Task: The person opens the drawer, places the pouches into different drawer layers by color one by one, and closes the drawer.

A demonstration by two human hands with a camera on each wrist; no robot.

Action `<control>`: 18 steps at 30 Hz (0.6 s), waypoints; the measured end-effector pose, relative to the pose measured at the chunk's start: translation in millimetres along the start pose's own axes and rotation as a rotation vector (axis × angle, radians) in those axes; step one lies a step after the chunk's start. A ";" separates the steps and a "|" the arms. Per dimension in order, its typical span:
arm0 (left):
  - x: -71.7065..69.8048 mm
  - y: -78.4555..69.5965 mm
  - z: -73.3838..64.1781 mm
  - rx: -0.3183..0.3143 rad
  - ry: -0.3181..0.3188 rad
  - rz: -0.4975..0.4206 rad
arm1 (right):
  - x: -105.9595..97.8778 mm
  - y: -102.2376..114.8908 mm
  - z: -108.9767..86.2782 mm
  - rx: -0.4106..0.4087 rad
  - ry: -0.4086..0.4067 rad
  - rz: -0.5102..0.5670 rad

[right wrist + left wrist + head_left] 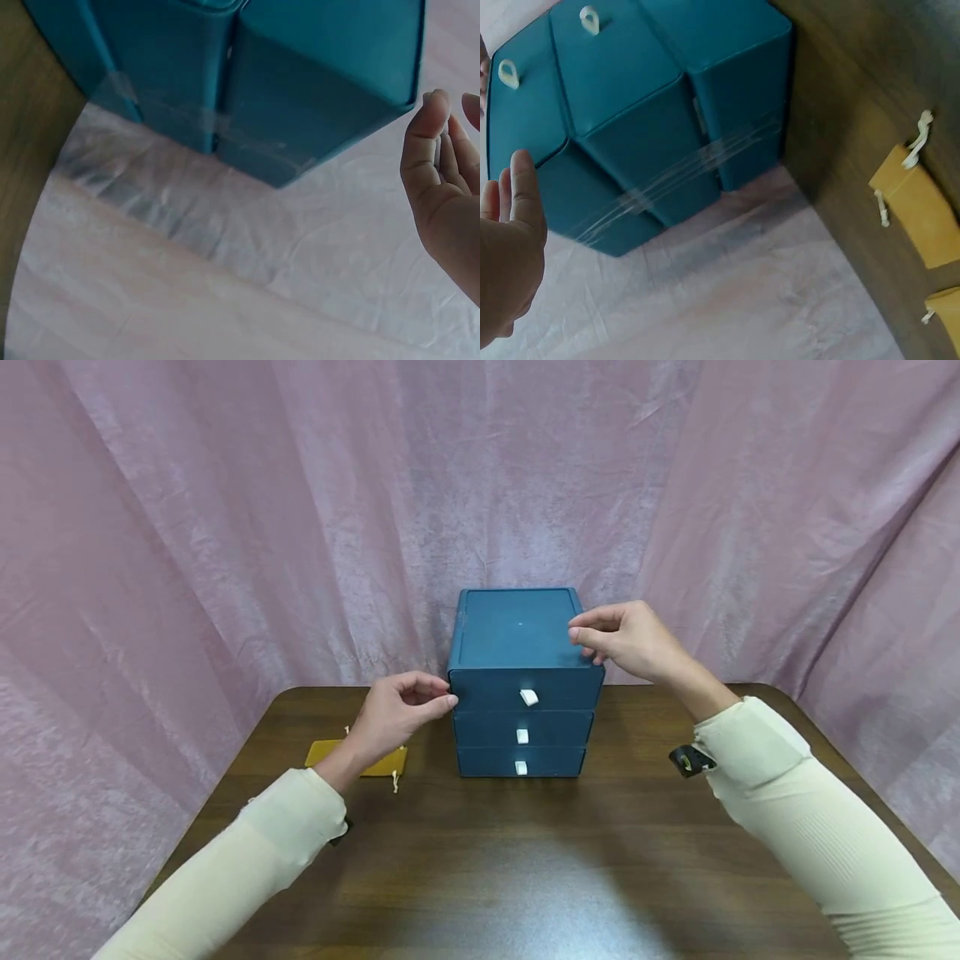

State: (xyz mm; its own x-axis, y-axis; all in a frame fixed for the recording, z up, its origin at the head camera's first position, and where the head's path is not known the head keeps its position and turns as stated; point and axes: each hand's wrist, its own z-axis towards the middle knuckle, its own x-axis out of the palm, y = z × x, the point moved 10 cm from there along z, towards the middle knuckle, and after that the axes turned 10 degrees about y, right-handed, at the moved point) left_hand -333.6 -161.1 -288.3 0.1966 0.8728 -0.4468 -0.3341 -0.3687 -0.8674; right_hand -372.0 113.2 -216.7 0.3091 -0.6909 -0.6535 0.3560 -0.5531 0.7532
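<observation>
The blue plastic three-drawer box seems reached for by the left hand (nine o'clock) and right hand (two), loosely spread. A light grip seems needed.

A brown table carries drawers and pouches.

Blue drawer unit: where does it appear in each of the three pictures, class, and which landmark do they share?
Head: the drawer unit stands near the middle.
Left wrist: upper left, turned on its side.
Right wrist: along the top, partly cut off.
Shared landmark: the brown table.
</observation>
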 end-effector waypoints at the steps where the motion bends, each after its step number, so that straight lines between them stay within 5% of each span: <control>1: 2.6 1.0 -0.8 0.002 0.007 -0.001 | -1.8 -2.8 1.0 0.007 -0.011 0.000; 18: 63.1 42.7 -8.6 -0.050 0.140 -0.068 | -9.1 -43.2 11.7 0.074 -0.102 0.006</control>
State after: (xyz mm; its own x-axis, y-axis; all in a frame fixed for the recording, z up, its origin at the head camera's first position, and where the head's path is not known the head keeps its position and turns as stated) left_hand -327.5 -124.6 -355.5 0.3451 0.8445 -0.4096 -0.2698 -0.3287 -0.9051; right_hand -400.5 137.9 -242.4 0.2188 -0.7360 -0.6406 0.2869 -0.5790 0.7632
